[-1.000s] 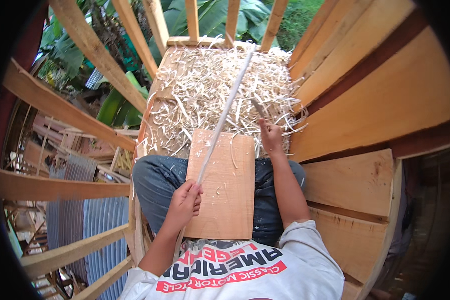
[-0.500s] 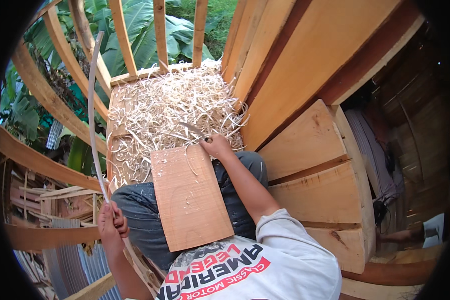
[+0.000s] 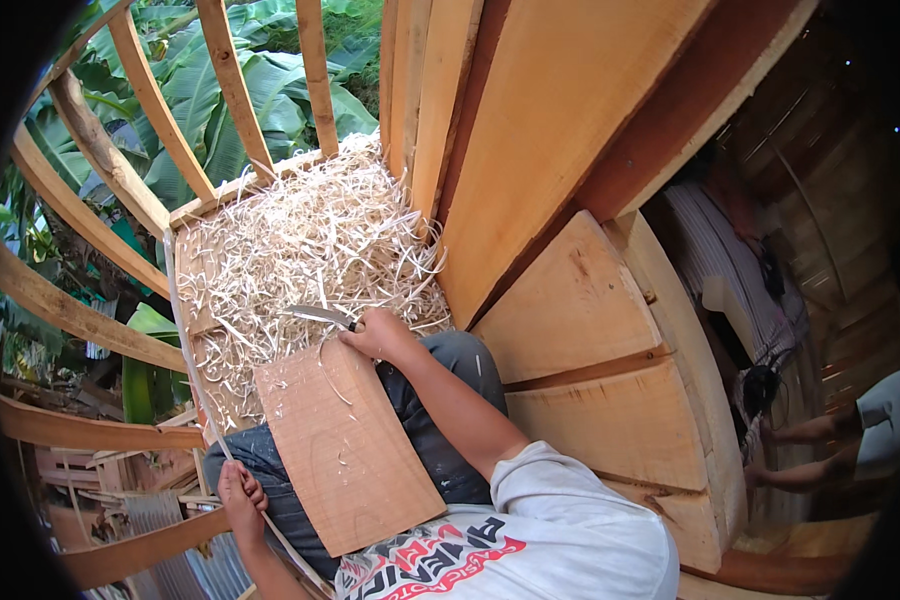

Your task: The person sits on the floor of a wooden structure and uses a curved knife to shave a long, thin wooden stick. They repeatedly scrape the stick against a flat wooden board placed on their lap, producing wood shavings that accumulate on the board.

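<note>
Green leaves [image 3: 260,95] show through the wooden railing [image 3: 155,95] around a small boarded floor [image 3: 198,285], which lies thick with pale curled shavings [image 3: 310,240]; plank walling [image 3: 560,130] closes the right side, and part of another person [image 3: 810,432] shows in the shade beyond. The left hand [image 3: 240,492] has its fingers closed round a long pale strip [image 3: 192,350], which rises along the floor's left edge and trails below the hand beside the left thigh. The right hand [image 3: 377,333] has its fingers wrapped round the handle of a knife [image 3: 315,313], blade pointing left over the shavings, just past the far end of a flat board [image 3: 350,450] lying across the lap. The strip looks light and springy — stiff enough to stand out from the fist, yet likely to whip if held at one end, so a grip nearer its middle should steady it. The knife seems rigid and is best held by its handle only. Counted up: one strip, one knife, one board, two working hands — and shavings beyond counting.
</note>
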A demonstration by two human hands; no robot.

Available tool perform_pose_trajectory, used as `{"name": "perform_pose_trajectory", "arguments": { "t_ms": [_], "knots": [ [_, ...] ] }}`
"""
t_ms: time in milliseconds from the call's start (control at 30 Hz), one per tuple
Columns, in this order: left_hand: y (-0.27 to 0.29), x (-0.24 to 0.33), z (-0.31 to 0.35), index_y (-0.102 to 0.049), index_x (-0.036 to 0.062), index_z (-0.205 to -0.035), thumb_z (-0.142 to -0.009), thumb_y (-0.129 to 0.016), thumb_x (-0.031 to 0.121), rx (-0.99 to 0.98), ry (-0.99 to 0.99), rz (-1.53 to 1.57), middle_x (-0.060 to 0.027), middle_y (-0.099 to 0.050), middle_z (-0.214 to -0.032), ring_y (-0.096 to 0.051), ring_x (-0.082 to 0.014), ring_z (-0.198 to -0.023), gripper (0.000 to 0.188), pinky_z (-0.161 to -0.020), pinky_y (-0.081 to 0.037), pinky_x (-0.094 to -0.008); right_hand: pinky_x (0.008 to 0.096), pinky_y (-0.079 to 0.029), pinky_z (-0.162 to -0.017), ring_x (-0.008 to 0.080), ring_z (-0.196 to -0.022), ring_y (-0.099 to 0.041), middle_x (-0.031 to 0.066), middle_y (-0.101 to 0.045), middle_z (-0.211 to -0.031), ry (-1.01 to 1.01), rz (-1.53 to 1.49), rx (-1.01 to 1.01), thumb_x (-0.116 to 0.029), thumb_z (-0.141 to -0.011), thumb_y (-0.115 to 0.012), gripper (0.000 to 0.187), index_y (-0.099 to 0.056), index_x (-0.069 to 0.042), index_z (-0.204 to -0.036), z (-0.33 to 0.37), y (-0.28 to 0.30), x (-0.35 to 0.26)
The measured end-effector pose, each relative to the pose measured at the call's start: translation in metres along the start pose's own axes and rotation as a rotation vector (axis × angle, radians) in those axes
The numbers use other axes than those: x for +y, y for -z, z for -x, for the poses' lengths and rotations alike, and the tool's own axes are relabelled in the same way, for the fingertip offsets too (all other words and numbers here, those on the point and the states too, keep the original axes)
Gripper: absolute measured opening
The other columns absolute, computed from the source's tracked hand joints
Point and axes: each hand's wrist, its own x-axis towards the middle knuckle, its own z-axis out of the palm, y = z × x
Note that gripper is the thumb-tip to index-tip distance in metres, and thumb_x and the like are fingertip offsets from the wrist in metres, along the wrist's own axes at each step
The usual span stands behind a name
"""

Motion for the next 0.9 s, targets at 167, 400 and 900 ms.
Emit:
{"name": "perform_pose_trajectory", "arguments": {
  "t_ms": [167,400,900],
  "knots": [
    [-0.006,0.000,-0.008,-0.042,0.0128,-0.082,-0.098,-0.043,0.033,0.056,-0.008,-0.026,0.0069,-0.028,-0.055,-0.023,-0.0001,-0.040,0.026,-0.033,-0.019,-0.0163,0.0399,-0.050,-0.070,0.0328,-0.077,-0.065,0.0198,-0.066,-0.081,-0.007,-0.035,-0.088,-0.049,-0.074,-0.067,0.050,-0.068,-0.001,-0.084,-0.012,-0.004,-0.001],
    [-0.027,0.010,-0.008,-0.050,0.0076,-0.085,-0.097,-0.048,0.026,0.033,-0.134,-0.097,0.0026,-0.037,-0.051,-0.032,-0.0034,-0.037,0.022,-0.033,-0.028,-0.0188,0.0429,-0.048,-0.066,0.0334,-0.069,-0.064,0.0192,-0.063,-0.069,0.011,-0.070,0.039,-0.049,-0.079,-0.064,0.051,-0.064,0.002,-0.075,-0.016,-0.011,-0.011],
    [-0.112,0.055,-0.031,-0.038,0.0111,-0.079,-0.100,-0.038,0.030,-0.442,0.108,0.092,0.0067,-0.023,-0.057,-0.020,-0.0031,-0.044,0.028,-0.038,-0.015,-0.0198,0.0350,-0.031,-0.044,0.0214,-0.042,-0.036,0.0123,-0.039,-0.046,0.514,-0.347,0.198,-0.047,-0.083,-0.061,0.053,-0.052,0.001,-0.061,-0.004,-0.006,-0.004]
  ]
}}
